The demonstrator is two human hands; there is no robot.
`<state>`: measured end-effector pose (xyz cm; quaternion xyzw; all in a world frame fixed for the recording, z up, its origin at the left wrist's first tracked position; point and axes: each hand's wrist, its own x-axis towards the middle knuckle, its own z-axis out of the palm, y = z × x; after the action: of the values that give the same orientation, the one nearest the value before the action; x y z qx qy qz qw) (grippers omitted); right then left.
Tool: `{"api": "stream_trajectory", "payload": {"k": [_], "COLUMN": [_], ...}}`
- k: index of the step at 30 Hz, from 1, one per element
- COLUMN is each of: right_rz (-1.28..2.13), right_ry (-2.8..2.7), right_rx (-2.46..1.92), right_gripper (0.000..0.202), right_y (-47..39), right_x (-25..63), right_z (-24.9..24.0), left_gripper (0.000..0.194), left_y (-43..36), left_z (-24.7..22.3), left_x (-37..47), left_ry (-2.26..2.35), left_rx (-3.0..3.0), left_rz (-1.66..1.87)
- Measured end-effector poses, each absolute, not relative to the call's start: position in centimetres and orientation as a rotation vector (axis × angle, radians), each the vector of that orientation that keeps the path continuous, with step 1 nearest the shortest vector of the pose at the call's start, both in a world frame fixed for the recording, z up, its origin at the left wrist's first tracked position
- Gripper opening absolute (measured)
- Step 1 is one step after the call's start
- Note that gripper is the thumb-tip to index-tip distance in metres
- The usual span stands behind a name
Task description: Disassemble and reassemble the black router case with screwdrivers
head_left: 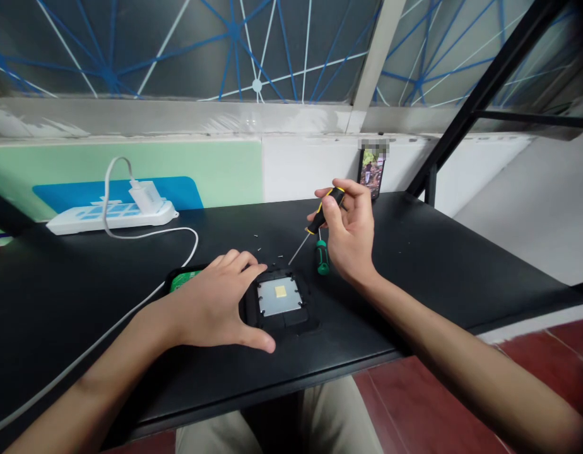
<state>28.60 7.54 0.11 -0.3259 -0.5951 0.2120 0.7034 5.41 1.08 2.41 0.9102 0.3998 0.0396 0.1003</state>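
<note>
My right hand (352, 230) is closed around the black and yellow handle of a screwdriver (325, 209). Its thin shaft slants down to the left, the tip near a few tiny screws (280, 256) on the table. My left hand (220, 299) reaches over the left side of a black plastic housing (296, 321), thumb and fingers spread wide; whether they touch it I cannot tell. Set in the housing is a silver metal plate (272, 306) with a pale yellow square pad (281, 291). A green circuit board (182, 279) in a black shell shows partly behind my left hand.
A green and black screwdriver (322, 257) lies beside my right hand. At the back left, a white power strip (111, 216) holds a white charger (146, 197), whose cable (116, 333) runs across the black table (395, 296). A phone (371, 170) leans against the wall.
</note>
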Motion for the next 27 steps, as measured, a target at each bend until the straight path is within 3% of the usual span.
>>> {"api": "stream_trajectory", "payload": {"k": [6, 13, 27], "right_rz": [0.464, 0.478, 0.517], "right_ry": [-1.338, -1.41, -1.562], "right_rx": [-0.696, -0.635, -0.519], "right_gripper": [0.026, 0.026, 0.032], "right_y": [7.4, 5.9, 4.1], "right_x": [28.6, 27.6, 26.5], "right_z": [0.1, 0.4, -0.2], "left_gripper": [0.088, 0.098, 0.09], "left_y": [1.1, 0.8, 0.7], "left_z": [2.5, 2.0, 1.7], "left_x": [5.4, 6.1, 6.6], "left_ry": [1.175, 1.14, 1.081], "left_rx": [2.688, 2.675, 2.7], "left_rz": [0.036, 0.105, 0.231]}}
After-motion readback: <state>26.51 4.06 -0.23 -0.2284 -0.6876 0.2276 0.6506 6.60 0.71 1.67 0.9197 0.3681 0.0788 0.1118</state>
